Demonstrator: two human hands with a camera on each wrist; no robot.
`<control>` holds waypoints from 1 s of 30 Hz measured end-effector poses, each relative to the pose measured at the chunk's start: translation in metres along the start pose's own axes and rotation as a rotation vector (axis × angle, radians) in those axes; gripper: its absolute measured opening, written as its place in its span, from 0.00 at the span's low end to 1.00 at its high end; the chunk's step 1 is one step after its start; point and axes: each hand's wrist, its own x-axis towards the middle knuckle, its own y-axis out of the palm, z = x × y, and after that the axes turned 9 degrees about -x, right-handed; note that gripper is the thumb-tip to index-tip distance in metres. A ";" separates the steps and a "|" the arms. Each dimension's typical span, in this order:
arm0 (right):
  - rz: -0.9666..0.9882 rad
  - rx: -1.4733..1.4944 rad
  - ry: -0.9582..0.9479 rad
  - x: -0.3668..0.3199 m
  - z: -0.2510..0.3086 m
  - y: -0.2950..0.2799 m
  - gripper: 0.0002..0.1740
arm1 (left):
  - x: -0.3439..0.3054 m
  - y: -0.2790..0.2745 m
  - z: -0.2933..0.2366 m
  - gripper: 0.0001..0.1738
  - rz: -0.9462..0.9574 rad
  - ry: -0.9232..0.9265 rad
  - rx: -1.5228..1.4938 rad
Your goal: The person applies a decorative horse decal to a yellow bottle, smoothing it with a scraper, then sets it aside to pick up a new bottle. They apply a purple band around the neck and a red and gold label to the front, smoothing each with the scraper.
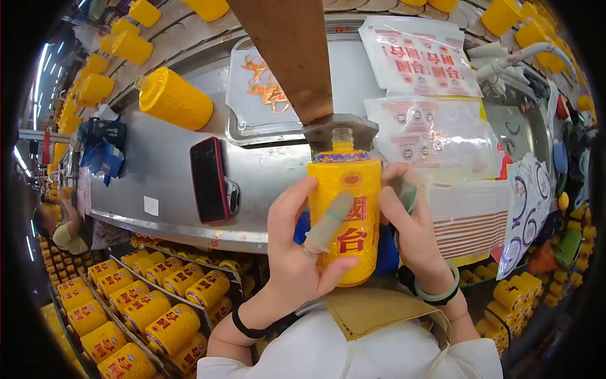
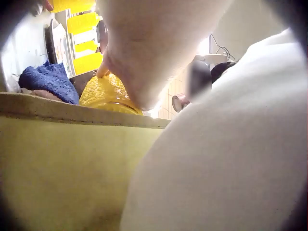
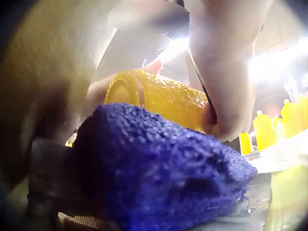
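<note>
A yellow bottle (image 1: 344, 246) with red characters, a blue-patterned shoulder band and a clear bare neck lies across the front of the bench, neck pointing away. My left hand (image 1: 297, 252) grips it from the left, thumb near the base. A grey-green finger cot (image 1: 331, 221) covers one finger, which lies across the printed face. From the other side my right hand (image 1: 413, 230) holds the bottle's edge, fingers curled; a dark green covering (image 1: 407, 196) shows between them. Below the bottle bulges a blue cloth (image 3: 168, 168), also showing in the left wrist view.
A brown post (image 1: 290, 57) rises just beyond the bottle's neck. Left stand a phone (image 1: 207, 180) and another yellow bottle (image 1: 177, 101). A tray (image 1: 265, 136) holds gold figure stickers; label sheets (image 1: 423, 132) lie right. Racked yellow bottles (image 1: 170, 328) fill the lower left.
</note>
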 end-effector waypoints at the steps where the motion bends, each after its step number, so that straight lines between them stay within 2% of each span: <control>1: 0.013 0.019 0.007 0.000 -0.001 -0.001 0.12 | 0.000 0.001 -0.003 0.34 0.002 -0.052 0.024; 7: 0.025 0.082 0.019 -0.001 -0.002 -0.001 0.10 | 0.018 -0.008 -0.031 0.38 0.222 -0.038 0.345; 10: 0.025 0.074 0.008 -0.001 -0.001 0.000 0.10 | 0.021 -0.007 -0.034 0.40 0.225 0.027 0.409; 14: 0.047 0.102 0.029 -0.001 -0.004 -0.002 0.10 | 0.009 -0.010 -0.010 0.33 0.173 0.085 0.399; 16: 0.044 0.102 0.017 -0.001 -0.004 -0.002 0.10 | 0.008 -0.011 -0.009 0.36 0.133 0.010 0.280; 22: 0.045 0.063 -0.030 -0.001 -0.008 -0.003 0.12 | 0.031 -0.017 -0.008 0.42 0.148 0.070 0.307; 27: 0.136 0.046 -0.091 0.003 0.003 -0.018 0.15 | 0.030 -0.018 0.009 0.41 0.104 0.035 0.244; 28: 0.081 -0.108 -0.127 0.007 0.022 -0.019 0.16 | 0.029 -0.018 0.011 0.42 0.068 -0.001 0.189; 29: 0.027 -0.264 -0.164 0.011 0.036 -0.019 0.19 | 0.033 -0.020 0.010 0.37 0.049 0.007 0.141; 30: 0.027 -0.269 -0.168 0.016 0.042 -0.018 0.19 | 0.034 -0.021 0.010 0.37 0.044 0.011 0.139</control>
